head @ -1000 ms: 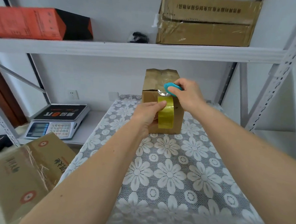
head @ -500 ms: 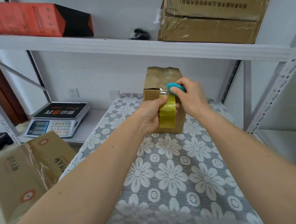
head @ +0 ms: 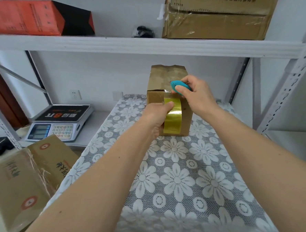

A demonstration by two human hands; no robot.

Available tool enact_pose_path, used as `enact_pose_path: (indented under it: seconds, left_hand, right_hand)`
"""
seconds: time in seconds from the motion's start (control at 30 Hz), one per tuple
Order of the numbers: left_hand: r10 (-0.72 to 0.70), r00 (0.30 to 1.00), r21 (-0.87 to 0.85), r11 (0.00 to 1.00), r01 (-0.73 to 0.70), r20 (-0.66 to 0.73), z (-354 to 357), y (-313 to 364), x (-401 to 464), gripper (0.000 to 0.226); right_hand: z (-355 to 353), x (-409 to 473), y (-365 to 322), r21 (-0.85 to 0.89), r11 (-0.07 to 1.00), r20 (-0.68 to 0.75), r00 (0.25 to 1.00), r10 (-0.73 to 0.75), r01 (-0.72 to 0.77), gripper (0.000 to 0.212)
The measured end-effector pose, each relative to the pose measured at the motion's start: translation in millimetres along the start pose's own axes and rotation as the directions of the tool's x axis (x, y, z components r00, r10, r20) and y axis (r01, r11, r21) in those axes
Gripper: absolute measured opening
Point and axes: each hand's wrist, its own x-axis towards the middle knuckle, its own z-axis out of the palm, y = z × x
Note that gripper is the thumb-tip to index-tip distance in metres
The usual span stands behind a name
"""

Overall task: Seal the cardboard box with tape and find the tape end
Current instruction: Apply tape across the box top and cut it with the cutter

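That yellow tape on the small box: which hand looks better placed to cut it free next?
Probably the right hand. It grips the teal cutter at the box's top front edge, right where the yellow tape folds over. The left hand is occupied holding the tape roll against the front.

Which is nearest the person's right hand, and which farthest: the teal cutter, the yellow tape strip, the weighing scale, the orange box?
From the right hand:
1. Teal cutter, gripped in it.
2. Yellow tape strip, just below on the cardboard box's front.
3. Weighing scale, lower left.
4. Orange box, upper shelf, far left.
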Motion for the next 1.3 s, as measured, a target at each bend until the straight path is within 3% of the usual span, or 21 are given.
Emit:
enact_pose_path:
  seconds: [0.2,0.3,0.67,0.8,1.1,1.3]
  left_hand:
    - [-0.035,0.997,0.064,0.997,0.039,-0.075,-0.8,6.6,0.9,0.013]
    - [-0.06,0.994,0.056,0.996,0.065,-0.087,-1.1,9.3,0.0,0.027]
    - [-0.115,0.989,0.045,0.992,0.119,-0.09,0.5,14.4,0.9,0.029]
    - [-0.076,0.987,0.049,0.995,0.084,-0.145,2.2,9.6,4.2,0.037]
    - [-0.012,0.989,0.107,0.994,0.028,-0.15,4.3,10.2,7.0,0.033]
    - [0.014,0.983,0.134,0.991,0.011,-0.182,5.5,10.5,6.6,0.036]
  right_hand:
    - [1.0,-1.1,-0.3,0.05,0.998,-0.011,1.0,0.024,-0.023,0.012]
    - [1.2,-2.1,0.3,0.051,0.999,-0.014,1.0,0.018,-0.017,0.011]
    - [2.1,-6.6,1.9,-0.108,0.987,-0.013,0.993,-0.117,0.115,0.011]
    - [2.0,-10.1,1.0,-0.026,0.995,0.012,0.995,-0.098,0.098,0.013]
    - [10.0,5.6,-3.9,-0.267,0.945,0.156,0.976,-0.153,0.191,0.009]
    - [14.1,4.5,-8.2,-0.193,0.962,0.168,0.972,-0.163,0.195,0.014]
